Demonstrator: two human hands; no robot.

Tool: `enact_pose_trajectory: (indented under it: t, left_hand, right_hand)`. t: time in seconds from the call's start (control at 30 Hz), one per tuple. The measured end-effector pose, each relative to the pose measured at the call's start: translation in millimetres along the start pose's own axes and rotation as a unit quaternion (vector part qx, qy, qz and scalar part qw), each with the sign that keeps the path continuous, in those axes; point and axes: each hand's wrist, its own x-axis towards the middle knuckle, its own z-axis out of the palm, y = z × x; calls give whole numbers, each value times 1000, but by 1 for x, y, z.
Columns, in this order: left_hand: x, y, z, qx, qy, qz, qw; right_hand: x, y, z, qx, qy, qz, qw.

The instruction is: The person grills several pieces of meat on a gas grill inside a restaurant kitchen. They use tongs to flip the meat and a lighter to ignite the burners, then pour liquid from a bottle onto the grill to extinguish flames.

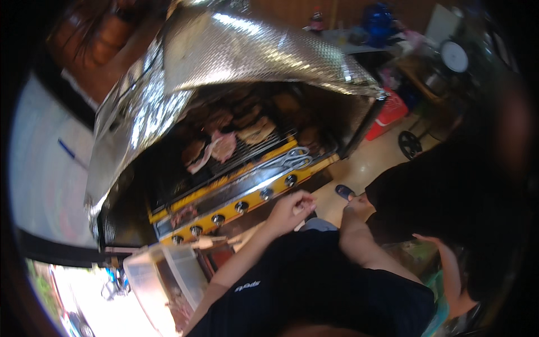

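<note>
My left hand (296,207) is just off the front of a gas grill (227,212), near its control knobs. Its fingers are loosely curled, and I see nothing in them. To the right, my right hand (360,204) is close to a person in dark clothing (421,193). Blur and dark cloth obscure its fingers. A raw meat slice (224,146) with a pale fat strip lies on the grill grate (248,151), beside a browned piece (257,130). On the metal front ledge rest loop-handled metal utensils (297,158), perhaps scissors or tongs. Small meat scraps (184,216) sit farther left.
A foil-covered hood (252,54) arches over the grill. Below its left end stands a translucent plastic bin (147,269) with meat (179,311) inside. A red container (387,111) and a black wheel (409,144) are on the right. Another person's arm (448,269) is at lower right.
</note>
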Motion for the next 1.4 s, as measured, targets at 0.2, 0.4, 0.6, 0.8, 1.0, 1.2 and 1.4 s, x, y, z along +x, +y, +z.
enact_pose_trajectory:
  t: [0.2, 0.4, 0.6, 0.8, 1.0, 1.2, 1.4]
  left_hand:
    - [-26, -15, 35, -18, -134, -16, 991]
    - [-21, -27, 32, -105, -25, -80, 991]
    - [-21, -32, 39, -226, 93, -107, 964]
    - [-24, -31, 41, -242, 83, -120, 959]
    - [-30, -27, 33, -228, 93, -49, 968]
    - [-33, -9, 22, -217, 56, 50, 973]
    - [-51, 26, 18, -378, 10, -2, 926]
  right_hand:
    - [-47, 53, 58, 193, -675, 24, 712]
    - [-95, -89, -119, -370, -699, -429, 437]
    - [-69, -195, -250, -74, -933, -237, 261]
    - [-59, -190, -221, 573, -638, -188, 479]
    - [-143, -134, -178, 536, -512, -129, 659]
    - [-207, -138, -214, 318, -620, -530, 483]
    - [-213, -164, -249, 277, -767, -446, 368]
